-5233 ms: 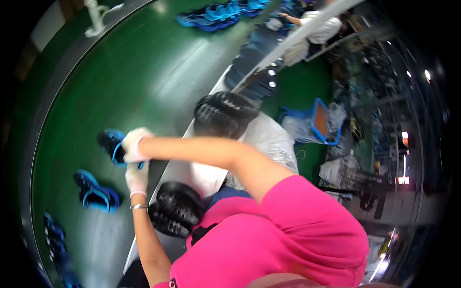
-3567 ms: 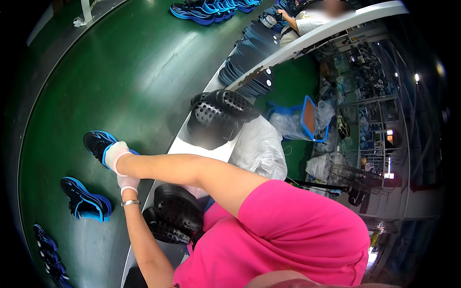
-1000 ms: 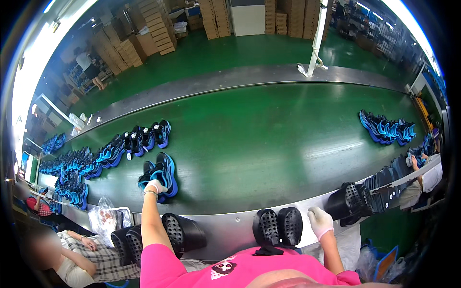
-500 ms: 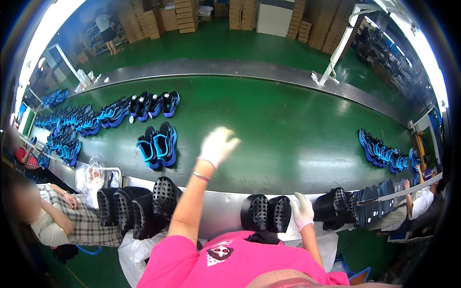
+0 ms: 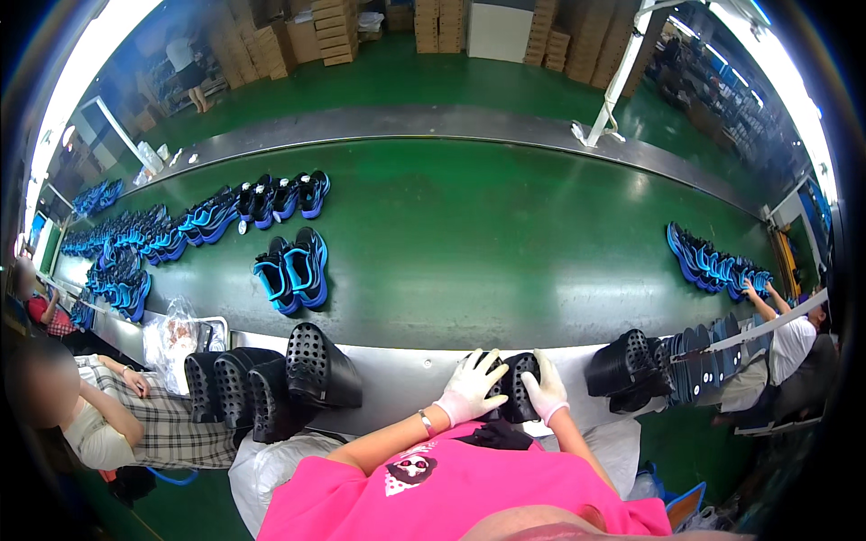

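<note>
At the near edge of the table, both my gloved hands are on a pair of black, rounded, hole-dotted shoe forms (image 5: 518, 408). My left hand (image 5: 469, 388) lies over the left one, with its fingers curved round the far end. My right hand (image 5: 545, 393) wraps the right one from its outer side. Fingers and palms hide much of the pair. To the left stand several more black shoe forms (image 5: 317, 365) with the same holes. Another cluster of black shoe forms (image 5: 622, 368) sits to the right of my right hand.
On the green table (image 5: 487, 243), a pair of black-and-blue sneakers (image 5: 293, 272) stands ahead-left. Long sneaker rows (image 5: 207, 216) stretch leftward; another row (image 5: 713, 266) is at right. Dark insoles (image 5: 699, 361) stand beside the right-hand forms. One person sits at left; another reaches toward the right-hand sneakers.
My left hand has come back from over the table onto the left shoe form. My right hand has moved left onto the right one. The person at right now reaches into the sneaker row.
</note>
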Available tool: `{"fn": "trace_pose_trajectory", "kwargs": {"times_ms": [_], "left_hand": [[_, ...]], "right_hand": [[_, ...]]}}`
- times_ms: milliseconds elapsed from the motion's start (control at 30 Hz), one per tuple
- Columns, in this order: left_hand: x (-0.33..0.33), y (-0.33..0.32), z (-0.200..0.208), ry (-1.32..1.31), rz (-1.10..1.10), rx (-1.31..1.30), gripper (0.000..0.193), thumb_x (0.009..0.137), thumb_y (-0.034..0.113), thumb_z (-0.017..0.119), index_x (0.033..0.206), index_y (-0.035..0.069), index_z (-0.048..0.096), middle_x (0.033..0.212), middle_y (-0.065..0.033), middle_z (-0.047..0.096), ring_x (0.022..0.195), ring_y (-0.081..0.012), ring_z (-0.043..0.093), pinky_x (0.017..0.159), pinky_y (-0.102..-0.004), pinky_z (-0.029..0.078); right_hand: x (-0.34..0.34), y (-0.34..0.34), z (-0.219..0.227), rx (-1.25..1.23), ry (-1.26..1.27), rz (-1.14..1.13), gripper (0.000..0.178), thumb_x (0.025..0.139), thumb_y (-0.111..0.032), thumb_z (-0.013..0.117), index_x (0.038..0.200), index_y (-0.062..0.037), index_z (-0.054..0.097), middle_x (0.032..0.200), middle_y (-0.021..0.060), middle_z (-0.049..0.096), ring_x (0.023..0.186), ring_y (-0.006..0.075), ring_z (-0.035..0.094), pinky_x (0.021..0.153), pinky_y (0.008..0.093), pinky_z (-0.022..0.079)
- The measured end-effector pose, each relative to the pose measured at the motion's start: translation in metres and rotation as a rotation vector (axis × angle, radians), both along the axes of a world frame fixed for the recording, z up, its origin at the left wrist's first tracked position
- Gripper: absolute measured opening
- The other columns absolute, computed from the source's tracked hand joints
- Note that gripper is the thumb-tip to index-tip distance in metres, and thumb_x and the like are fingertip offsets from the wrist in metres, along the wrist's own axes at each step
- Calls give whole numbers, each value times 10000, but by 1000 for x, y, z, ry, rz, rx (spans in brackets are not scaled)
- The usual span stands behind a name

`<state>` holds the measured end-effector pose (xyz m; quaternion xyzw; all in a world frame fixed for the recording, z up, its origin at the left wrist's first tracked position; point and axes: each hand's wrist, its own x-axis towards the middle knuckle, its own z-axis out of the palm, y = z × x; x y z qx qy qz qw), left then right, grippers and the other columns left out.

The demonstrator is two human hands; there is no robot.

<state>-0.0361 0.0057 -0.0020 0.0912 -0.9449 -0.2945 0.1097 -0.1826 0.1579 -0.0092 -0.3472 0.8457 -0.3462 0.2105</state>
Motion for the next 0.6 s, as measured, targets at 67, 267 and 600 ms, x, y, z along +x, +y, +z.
{"fn": "trace_pose_trajectory", "kwargs": {"times_ms": [67, 267, 600], "left_hand": [[-1, 1, 3, -2, -6, -12, 602, 753, 371, 707, 1259, 89, 544, 1363, -215, 425, 1244, -449, 389, 1034, -514, 346], [-15, 13, 18, 63, -110, 12, 662, 758, 384, 707, 1295, 59, 496, 1342, -207, 448, 1245, -411, 397, 1061, -504, 298], [-12, 21, 8, 134, -69, 9, 675, 756, 404, 711, 1304, 74, 495, 1342, -215, 447, 1238, -403, 402, 1054, -505, 304]], "right_hand": [[-2, -1, -2, -14, 8, 2, 593, 836, -224, 591, 1349, 9, 405, 1318, 225, 476, 1245, 363, 438, 1069, 388, 337], [-8, -7, 0, -7, 19, 19, 542, 858, -203, 559, 1339, 5, 423, 1301, 229, 488, 1232, 371, 446, 1061, 393, 346], [-25, -4, -12, -5, 5, 127, 477, 886, -196, 529, 1327, -28, 455, 1274, 209, 521, 1201, 353, 488, 1030, 382, 376]]}}
